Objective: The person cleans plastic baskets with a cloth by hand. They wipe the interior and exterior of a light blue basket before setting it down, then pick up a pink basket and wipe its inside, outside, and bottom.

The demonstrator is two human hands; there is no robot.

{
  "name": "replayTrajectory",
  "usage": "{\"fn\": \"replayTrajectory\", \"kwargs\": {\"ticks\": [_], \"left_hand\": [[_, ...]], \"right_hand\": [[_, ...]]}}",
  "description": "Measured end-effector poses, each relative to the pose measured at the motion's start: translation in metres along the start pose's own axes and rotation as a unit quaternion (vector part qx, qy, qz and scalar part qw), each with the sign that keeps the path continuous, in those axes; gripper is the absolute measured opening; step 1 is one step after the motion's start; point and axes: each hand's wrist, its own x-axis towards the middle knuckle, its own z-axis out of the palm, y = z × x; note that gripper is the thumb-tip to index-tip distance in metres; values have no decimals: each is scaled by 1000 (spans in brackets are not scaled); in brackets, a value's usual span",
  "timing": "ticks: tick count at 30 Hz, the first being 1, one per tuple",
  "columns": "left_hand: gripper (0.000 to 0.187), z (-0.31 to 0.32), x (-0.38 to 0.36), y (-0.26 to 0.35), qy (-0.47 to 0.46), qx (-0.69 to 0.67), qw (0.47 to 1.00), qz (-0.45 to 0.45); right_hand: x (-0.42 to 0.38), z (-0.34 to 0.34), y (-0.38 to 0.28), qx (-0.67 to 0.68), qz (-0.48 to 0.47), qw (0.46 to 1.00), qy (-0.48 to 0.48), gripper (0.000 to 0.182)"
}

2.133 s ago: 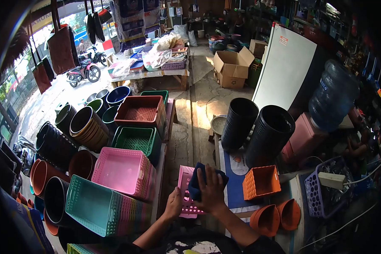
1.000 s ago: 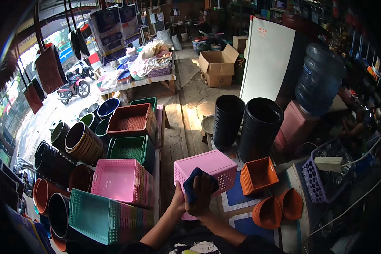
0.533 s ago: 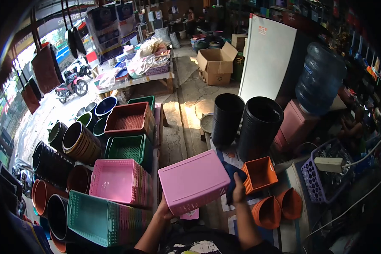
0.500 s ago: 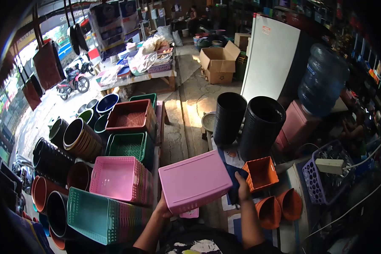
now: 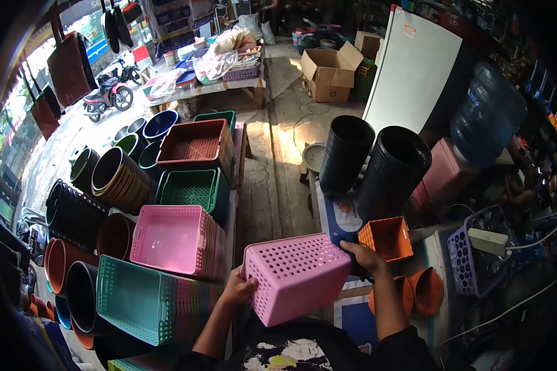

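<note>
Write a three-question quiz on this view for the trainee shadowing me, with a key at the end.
1. Multiple choice: the left hand grips a pink perforated basket. What does the basket's upward face show?
A) a printed label
B) rows of holes
C) a solid lid

2. True or false: the right hand is inside the purple basket at the far right.

3. Count: how many tall stacks of black pots stand in the right half of the view, beyond the orange ribbed container?

Key: 1: B. 2: False; it is at the right end of the pink perforated basket. 3: Two.
</note>
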Motion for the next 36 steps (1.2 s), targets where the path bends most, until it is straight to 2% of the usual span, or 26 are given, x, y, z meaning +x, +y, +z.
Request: {"fn": "replayTrajectory", "kwargs": {"ticks": [1,2,4,6,8,9,10,12,14,15,17,21,23,24,26,27,28,30,31,33,34,36], "left_hand": [[44,8,-1,12,-5,-13,1000,0],[44,8,-4,15,-2,-15,1000,-3],[38,11,-6,15,-36,52,997,-53],[32,20,-5,17,-27,52,996,-62],[35,27,-5,21,-40,135,984,-108],[38,38,-4,26,-27,129,986,-104],[38,35,-5,18,-20,183,978,-100],[33,33,-7,12,2,173,979,-103],[30,30,-6,10,18,148,986,-79],[27,30,-7,9,30,124,990,-59],[24,34,-5,10,50,100,993,-39],[25,35,-5,5,90,32,995,-11],[34,31,-9,-1,94,-18,995,-8],[34,31,-8,-4,92,-17,996,-8],[43,34,-8,-10,131,-118,984,7],[54,29,-9,-12,126,-139,982,-1],[54,30,-8,-2,123,-138,983,0],[66,34,-11,16,104,-190,976,-25],[68,32,-11,17,120,-168,978,-30],[67,30,-10,11,120,-163,979,-27],[65,29,-7,9,123,-158,979,-26],[60,33,-2,4,134,-162,978,-12]], "right_hand": [[-17,18,-29,-83,77,993,-11,55],[-15,28,-28,-84,82,993,-13,55],[-14,43,-27,-299,22,954,11,67],[-3,57,-11,-319,-12,948,-5,72],[-2,85,-12,-370,-160,912,-70,69],[-4,98,-12,-371,-163,911,-75,69],[-9,112,-13,-351,-200,912,-73,69],[-25,137,-29,-333,-237,909,-75,69],[-50,160,-51,-456,-322,826,-78,74],[-60,170,-59,-458,-322,825,-80,74],[-73,182,-71,-612,-328,718,-51,82],[-73,178,-57,-598,-372,710,-2,79],[-64,171,-39,-491,-494,714,76,61],[-58,167,-32,-491,-494,713,78,61],[-53,156,-22,-451,-517,717,124,56],[-54,152,-28,-454,-494,728,139,62],[-50,143,-32,-453,-496,727,142,62],[-37,119,-31,-428,-436,763,211,61],[-26,107,-25,-429,-438,761,212,61],[-8,91,-20,-273,-420,827,255,61],[-9,91,-19,-273,-423,825,255,61],[-19,106,-10,-373,-393,789,289,63]]}}
